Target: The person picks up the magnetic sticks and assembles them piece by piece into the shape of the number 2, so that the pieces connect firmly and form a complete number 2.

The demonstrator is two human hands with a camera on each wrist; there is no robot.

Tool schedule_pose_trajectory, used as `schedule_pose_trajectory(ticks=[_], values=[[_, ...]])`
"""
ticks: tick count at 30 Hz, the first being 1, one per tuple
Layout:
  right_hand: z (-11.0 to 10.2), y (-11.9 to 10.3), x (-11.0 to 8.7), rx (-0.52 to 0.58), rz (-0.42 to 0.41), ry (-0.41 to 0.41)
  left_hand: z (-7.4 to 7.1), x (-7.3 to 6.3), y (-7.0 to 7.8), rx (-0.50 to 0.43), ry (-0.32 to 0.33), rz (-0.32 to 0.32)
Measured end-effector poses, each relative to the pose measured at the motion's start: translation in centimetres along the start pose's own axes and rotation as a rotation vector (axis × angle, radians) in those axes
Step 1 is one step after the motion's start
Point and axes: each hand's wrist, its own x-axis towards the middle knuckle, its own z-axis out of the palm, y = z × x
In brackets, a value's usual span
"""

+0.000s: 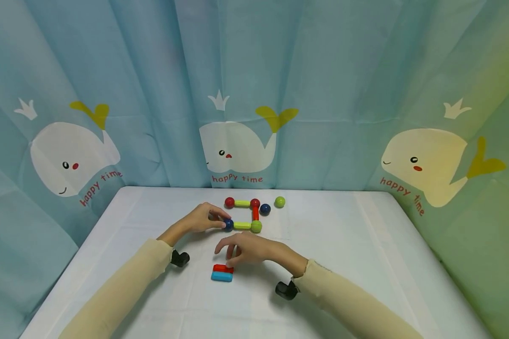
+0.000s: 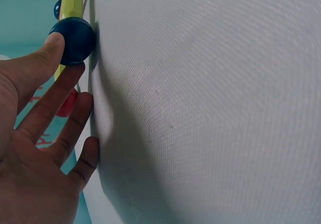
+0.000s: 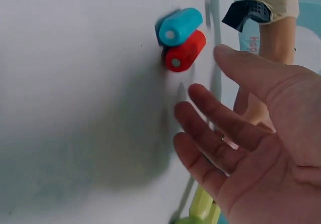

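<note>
My left hand [image 1: 202,218] pinches a dark blue ball [image 2: 76,40] between thumb and index finger, the other fingers spread. That ball touches a yellow-green magnetic rod [image 1: 242,225], whose other end meets a green ball [image 1: 256,226]. From there a red rod [image 1: 256,213] leads back to a red ball [image 1: 255,203], and another yellow-green rod [image 1: 242,203] joins it to a second red ball [image 1: 229,202]. My right hand [image 1: 251,248], fingers loosely bent and holding nothing, hovers beside a loose red rod [image 3: 186,52] that lies against a light blue rod [image 3: 181,27].
Just right of the joined pieces sit a loose dark blue ball [image 1: 265,209] and a loose green ball [image 1: 280,202]. A white cloth covers the table [image 1: 356,254]. Behind it hangs a blue curtain [image 1: 335,94] with printed whales.
</note>
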Motion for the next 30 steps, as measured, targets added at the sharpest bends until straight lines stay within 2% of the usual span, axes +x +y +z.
schedule_pose_trajectory(ticks=[6,12,21,30], values=[[0.6,-0.6,0.7,-0.039,0.005,-0.054,0.0,0.0,0.1,0.002,-0.001,-0.016],[1.0,-0.7,1.2,-0.064,-0.018,-0.054,0.0,-0.1,0.3,-0.006,-0.002,-0.019],[1.0,-1.0,1.4,-0.078,0.015,-0.050,-0.1,0.0,0.2,0.003,0.007,-0.011],[1.3,-0.9,1.6,-0.083,-0.004,-0.065,0.1,0.0,-0.2,0.002,0.006,-0.015]])
